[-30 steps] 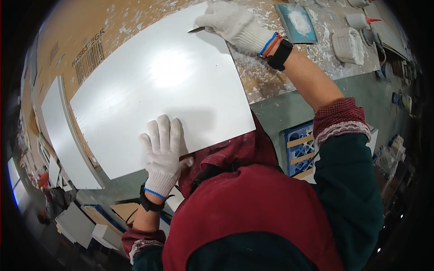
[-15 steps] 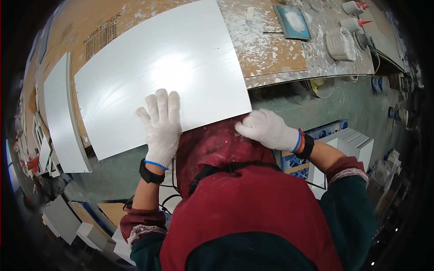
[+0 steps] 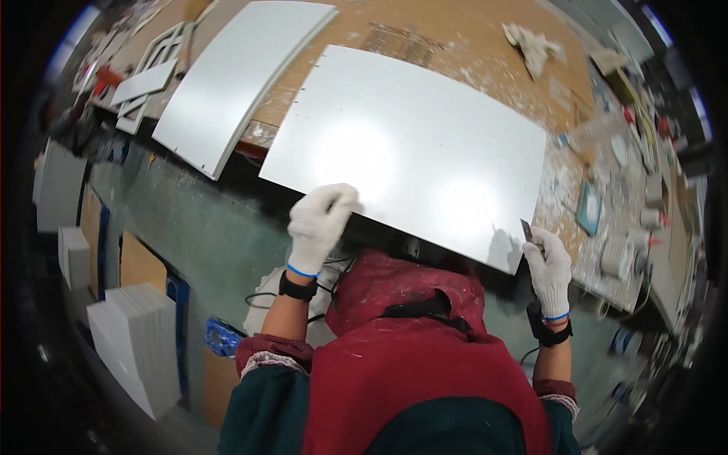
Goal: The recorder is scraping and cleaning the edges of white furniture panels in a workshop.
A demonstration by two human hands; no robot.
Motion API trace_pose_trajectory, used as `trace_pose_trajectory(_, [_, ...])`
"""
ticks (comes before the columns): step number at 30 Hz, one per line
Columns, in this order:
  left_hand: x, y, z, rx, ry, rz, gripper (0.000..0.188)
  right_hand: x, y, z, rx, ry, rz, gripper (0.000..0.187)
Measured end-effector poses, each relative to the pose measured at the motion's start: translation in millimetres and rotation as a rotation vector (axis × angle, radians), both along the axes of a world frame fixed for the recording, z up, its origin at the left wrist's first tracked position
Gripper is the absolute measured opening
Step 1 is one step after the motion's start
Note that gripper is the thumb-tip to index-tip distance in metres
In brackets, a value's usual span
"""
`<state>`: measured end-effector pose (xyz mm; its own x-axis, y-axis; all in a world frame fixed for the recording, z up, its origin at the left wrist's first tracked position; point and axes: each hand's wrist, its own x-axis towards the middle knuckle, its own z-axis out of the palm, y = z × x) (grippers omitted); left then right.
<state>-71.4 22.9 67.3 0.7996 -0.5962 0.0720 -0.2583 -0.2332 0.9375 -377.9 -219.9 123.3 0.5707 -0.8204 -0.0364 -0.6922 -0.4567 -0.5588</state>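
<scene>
A large white panel [image 3: 425, 144] lies flat on the workbench, its near edge toward me. My right hand [image 3: 547, 271], in a white knit glove, is closed around a small dark flat blade [image 3: 527, 230] that points up beside the panel's near right corner. My left hand [image 3: 320, 227], gloved the same way, hovers at the near edge left of the middle. Its fingers are curled together, and whatever they may hold is hidden.
Another long white panel [image 3: 243, 76] lies to the left, overhanging the bench edge. A crumpled cloth [image 3: 531, 47], a blue-framed pad [image 3: 588, 207] and glue bottles [image 3: 654, 219] sit on the right side. Stacked white boards [image 3: 140, 341] stand on the floor at left.
My view has swung left. The left hand was spread flat on the panel and is now curled at its near edge. My right hand has come to the right corner, and a dark blade shows in it.
</scene>
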Motion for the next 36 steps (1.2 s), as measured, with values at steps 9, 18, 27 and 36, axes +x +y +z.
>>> trace_pose_trajectory(9, [38.7,35.6,-47.4,-0.302,0.793,0.491,0.041,222.1,15.6,28.2,-0.095,-0.083,1.080,0.019])
trace_pose_trajectory(18, [90.9,48.2,-59.5,-0.140,1.030,-0.029,0.057,457.9,24.1,-15.1,-0.230,0.238,0.627,0.020])
trace_pose_trajectory(27, [133.0,64.1,-64.4,0.085,1.122,-0.448,0.043,529.8,-4.3,-66.9,-0.550,0.147,0.671,0.026])
trace_pose_trajectory(36, [120.9,70.6,-91.3,-0.123,1.124,-0.438,0.024,435.7,135.9,-54.9,-0.531,0.215,1.154,0.020])
